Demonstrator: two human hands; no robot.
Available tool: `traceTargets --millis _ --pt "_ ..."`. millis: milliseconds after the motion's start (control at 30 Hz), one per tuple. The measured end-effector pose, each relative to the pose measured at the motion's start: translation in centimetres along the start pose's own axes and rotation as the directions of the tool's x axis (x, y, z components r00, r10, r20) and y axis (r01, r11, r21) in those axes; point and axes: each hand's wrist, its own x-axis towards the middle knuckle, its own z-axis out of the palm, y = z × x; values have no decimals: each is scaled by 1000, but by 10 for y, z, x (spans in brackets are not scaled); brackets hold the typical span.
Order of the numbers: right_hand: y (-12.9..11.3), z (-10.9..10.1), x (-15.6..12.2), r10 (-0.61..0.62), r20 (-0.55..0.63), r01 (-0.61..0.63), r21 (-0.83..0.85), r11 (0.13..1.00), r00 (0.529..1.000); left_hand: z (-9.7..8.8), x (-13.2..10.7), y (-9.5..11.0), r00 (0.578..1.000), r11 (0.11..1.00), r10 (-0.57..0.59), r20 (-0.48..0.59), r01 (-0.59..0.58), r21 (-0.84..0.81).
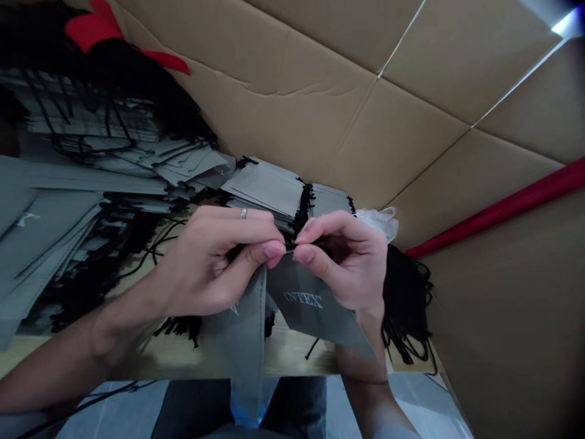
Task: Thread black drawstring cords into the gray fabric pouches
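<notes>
My left hand (223,259), with a ring on one finger, is closed in a pinch at the middle of the view. Facing it, my right hand (350,259) pinches too, thumb against forefinger. A short bit of black cord (290,247) runs between the two sets of fingertips. Below it hangs a flat grey fabric pouch (315,311) printed "INTEX", partly behind my right hand. A second grey piece (247,347) with a stitched edge hangs under my left hand. Whether the two grey pieces are joined is hidden.
Stacks of grey pouches (269,183) with black cord ends stand behind my hands. More grey pouches (55,225) pile up at left. A bundle of black cords (406,305) lies at right beside a clear plastic bag (381,222). Cardboard (297,73) walls the back.
</notes>
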Motion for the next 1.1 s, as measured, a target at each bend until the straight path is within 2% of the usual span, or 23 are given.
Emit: traceTargets --millis 100,267,400,500,733,800,867,967,1100 --pt "-3 -8 -3 5 44 -2 -69 998 999 -4 6 4 996 998 -62 62 60 30" --pt "-7 -10 -8 -62 -65 50 -178 983 996 -11 10 9 982 988 -150 114 152 -8" --pt "-8 -6 -6 -97 -64 79 -242 967 993 -10 8 8 972 983 -178 153 182 -10" --pt "-7 -4 -5 -99 -70 77 -270 960 993 -7 8 6 973 987 -157 169 160 -5" --pt "-3 3 -9 -96 -148 54 -269 962 984 -10 8 3 994 1000 -8 112 7 17" --pt "-5 4 -9 -57 -133 21 -256 966 990 -13 6 4 990 999 -26 136 22 33" --pt "-8 4 -8 -15 -108 -12 -248 969 994 -14 4 3 982 992 -97 164 82 93" --pt "-10 3 -6 17 -96 -37 -211 977 995 -8 -1 -1 983 975 -162 81 147 166" --pt "-8 4 -3 45 -84 -59 -163 985 995 3 -4 -7 995 988 -88 -45 93 125"
